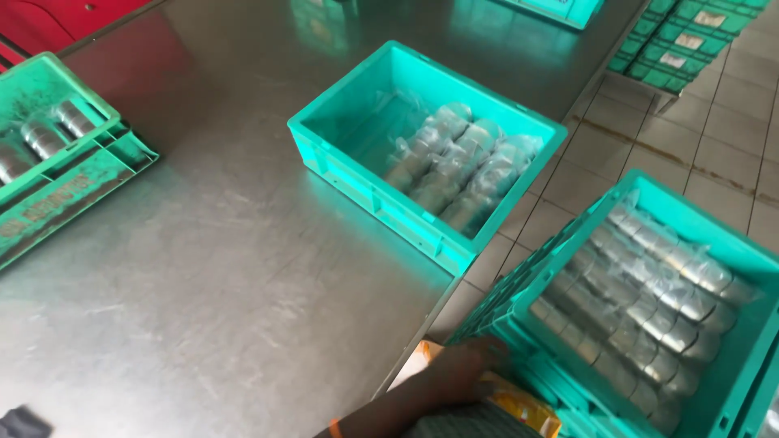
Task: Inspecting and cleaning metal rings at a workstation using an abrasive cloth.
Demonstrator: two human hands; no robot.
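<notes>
Loaded with bagged metal cylinders [649, 312], the stiff teal crate [734, 389] likely lifts heavy; the right hand [458, 375] grips its lower rim, fingers clenched; the left hand is unseen.

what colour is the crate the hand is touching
Teal green crate, full of wrapped metal cans; head view.

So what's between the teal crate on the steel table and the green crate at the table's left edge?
In the head view, only bare scratched steel table lies between the teal crate of wrapped metal cylinders and the green crate; nothing stands on that stretch.
</notes>
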